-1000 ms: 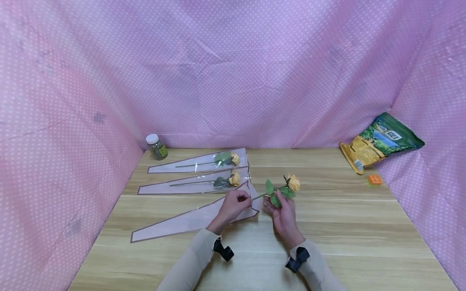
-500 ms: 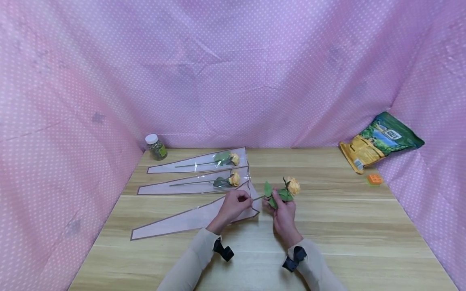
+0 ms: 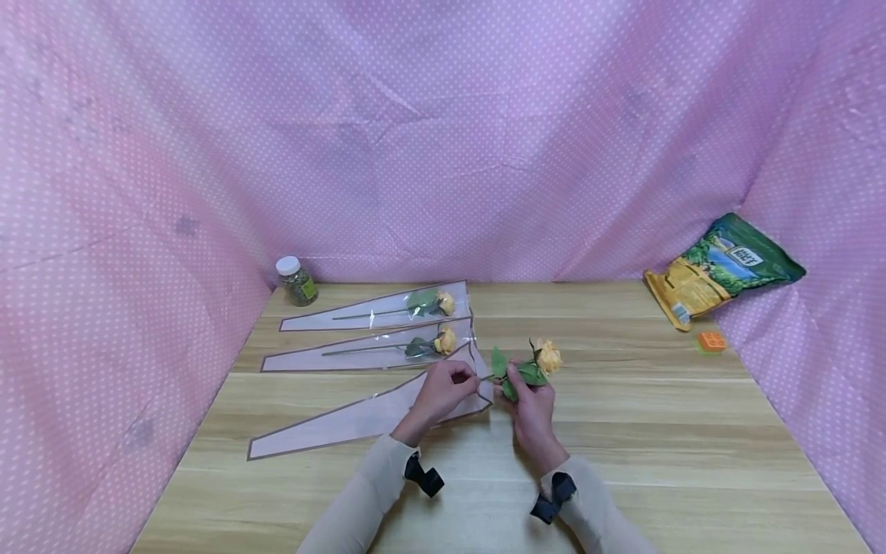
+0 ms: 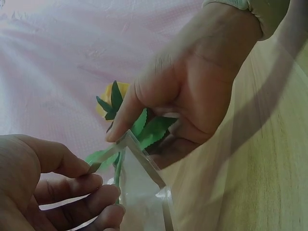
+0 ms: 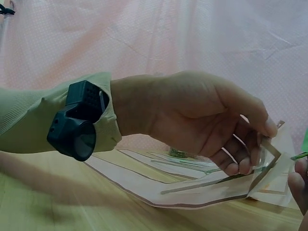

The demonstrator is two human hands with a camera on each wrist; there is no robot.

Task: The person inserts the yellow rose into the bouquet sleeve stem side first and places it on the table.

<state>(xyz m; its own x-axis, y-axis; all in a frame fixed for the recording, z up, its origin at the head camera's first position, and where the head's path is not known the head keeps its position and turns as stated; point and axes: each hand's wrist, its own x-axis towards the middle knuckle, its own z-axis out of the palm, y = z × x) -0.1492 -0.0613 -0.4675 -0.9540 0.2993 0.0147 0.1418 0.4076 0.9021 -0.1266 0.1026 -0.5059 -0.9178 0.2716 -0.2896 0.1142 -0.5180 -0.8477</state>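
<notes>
In the head view my left hand (image 3: 441, 392) pinches the rim at the wide mouth of a clear flower sleeve (image 3: 332, 427) with a brown border. My right hand (image 3: 534, 415) grips a yellow artificial rose (image 3: 549, 357) among its green leaves (image 3: 531, 375), just right of that mouth. The right wrist view shows its stem (image 5: 187, 186) lying inside the sleeve. In the left wrist view the leaves (image 4: 156, 131) are right at the sleeve's edge, and the right hand's palm partly hides them. Blossom and leaves are outside the sleeve.
Two more sleeves, each holding a yellow rose (image 3: 446, 341), lie behind on the wooden table (image 3: 623, 462). A white-capped jar (image 3: 299, 285) stands back left. At the right are a green and yellow bag (image 3: 737, 258) and an orange block (image 3: 712, 342). Pink cloth (image 3: 443, 138) surrounds the table.
My right hand has moved left with the rose, bringing its leaves close to the sleeve's mouth, and less bare stem shows. My left hand has stayed in place on the rim.
</notes>
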